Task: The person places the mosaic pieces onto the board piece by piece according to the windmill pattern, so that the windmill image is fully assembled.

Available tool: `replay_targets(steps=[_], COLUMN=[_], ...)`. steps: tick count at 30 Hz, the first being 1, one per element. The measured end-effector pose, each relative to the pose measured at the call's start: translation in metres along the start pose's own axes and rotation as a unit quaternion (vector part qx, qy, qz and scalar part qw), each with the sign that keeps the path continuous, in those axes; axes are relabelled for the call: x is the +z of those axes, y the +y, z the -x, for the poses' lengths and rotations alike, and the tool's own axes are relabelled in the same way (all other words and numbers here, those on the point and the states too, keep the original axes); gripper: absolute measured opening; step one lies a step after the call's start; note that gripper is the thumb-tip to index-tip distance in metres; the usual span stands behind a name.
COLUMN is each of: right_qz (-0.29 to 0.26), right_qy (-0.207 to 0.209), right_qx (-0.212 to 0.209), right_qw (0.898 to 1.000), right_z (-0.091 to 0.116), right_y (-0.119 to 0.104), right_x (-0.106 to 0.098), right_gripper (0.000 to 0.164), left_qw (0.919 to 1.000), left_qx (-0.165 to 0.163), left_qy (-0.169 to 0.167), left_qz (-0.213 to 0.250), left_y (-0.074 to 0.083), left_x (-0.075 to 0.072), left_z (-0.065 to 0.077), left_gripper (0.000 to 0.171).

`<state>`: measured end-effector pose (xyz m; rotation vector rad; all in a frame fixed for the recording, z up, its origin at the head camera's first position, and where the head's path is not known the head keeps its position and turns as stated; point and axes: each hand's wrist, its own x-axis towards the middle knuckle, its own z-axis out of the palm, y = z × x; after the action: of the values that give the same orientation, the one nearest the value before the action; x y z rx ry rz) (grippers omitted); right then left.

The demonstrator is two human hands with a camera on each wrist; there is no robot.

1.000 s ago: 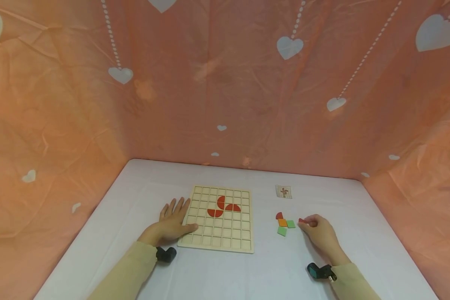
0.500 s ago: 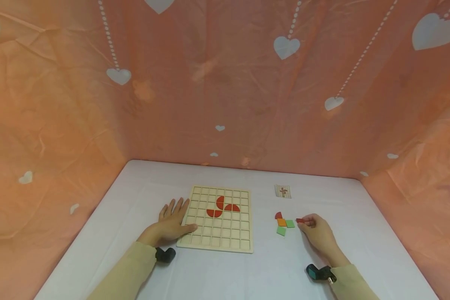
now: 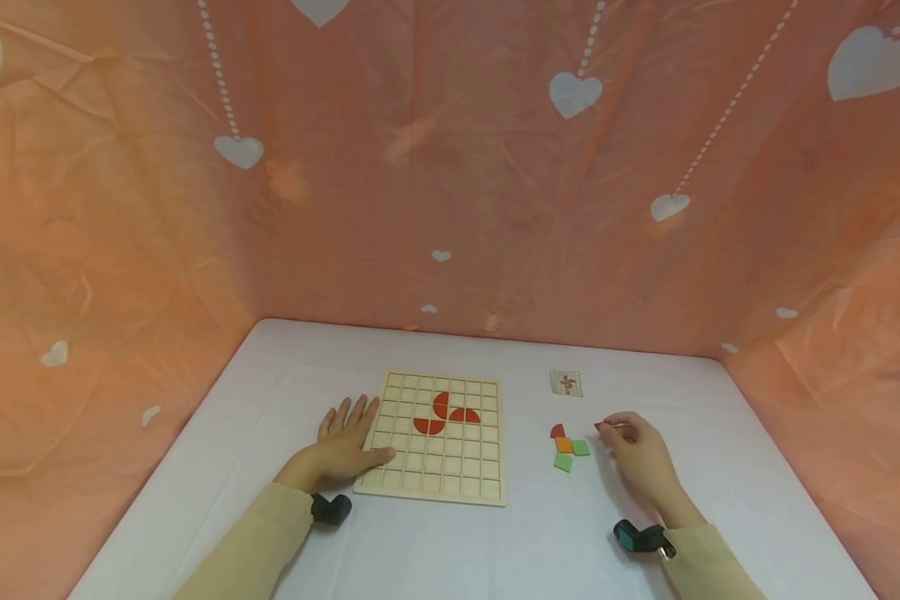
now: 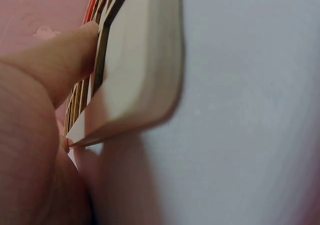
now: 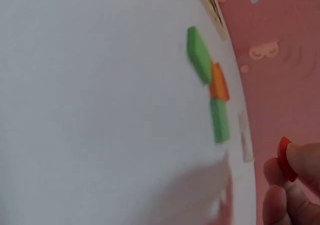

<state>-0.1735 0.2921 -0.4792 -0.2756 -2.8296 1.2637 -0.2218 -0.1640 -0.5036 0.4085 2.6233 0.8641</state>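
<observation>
My left hand (image 3: 345, 446) lies with straight, spread fingers at the left edge of a wooden grid board (image 3: 442, 487), its thumb on the board's face. In the left wrist view the thumb (image 4: 70, 55) reaches over the raised rim. Red quarter-circle tiles (image 3: 429, 427) sit in the grid, paired into half-round shapes. Right of the loose tiles, my right hand (image 3: 641, 454) pinches one red tile (image 5: 285, 159) between thumb and fingertips, raised over the table. On the cloth lie a red quarter-circle tile (image 3: 557, 432), an orange square tile (image 3: 564, 445) and two green tiles (image 3: 581, 448).
A small card (image 3: 567, 383) printed with a grid and a red pattern lies behind the loose tiles. White cloth (image 3: 420, 550) covers the table. An orange-pink curtain with white hearts (image 3: 457, 208) encloses the back and sides.
My right hand has lifted slightly and turned the red tile between its fingers, so less of the tile shows. The left hand and board stay put.
</observation>
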Motion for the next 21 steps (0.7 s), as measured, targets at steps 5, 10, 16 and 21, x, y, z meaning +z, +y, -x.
replay_targets(steps=[5,10,16,21], right_qz=[0.015,0.009,0.034,0.017], right_qy=[-0.017,-0.037,-0.099,-0.139], right_qx=[-0.032,-0.084,-0.128,-0.141], right_qw=[0.999,0.996,0.986,0.98], right_z=[-0.005,-0.011,-0.012,-0.016], right_y=[-0.015,-0.045,-0.082,-0.101], right_x=[0.012,0.048,0.099,0.125], right_gripper=[0.036,0.026,0.016,0.012], left_qw=[1.0,1.0,0.9997,0.9992], left_qx=[0.002,0.001,0.001,0.0], left_qy=[0.001,0.001,0.001,-0.002], left_qz=[-0.003,-0.008,-0.024,-0.039], left_y=[0.001,0.0,-0.002,-0.006], left_x=[-0.001,-0.002,-0.001,0.001], left_z=[0.001,0.002,0.0,-0.002], left_gripper=[0.097,0.097,0.098,0.098])
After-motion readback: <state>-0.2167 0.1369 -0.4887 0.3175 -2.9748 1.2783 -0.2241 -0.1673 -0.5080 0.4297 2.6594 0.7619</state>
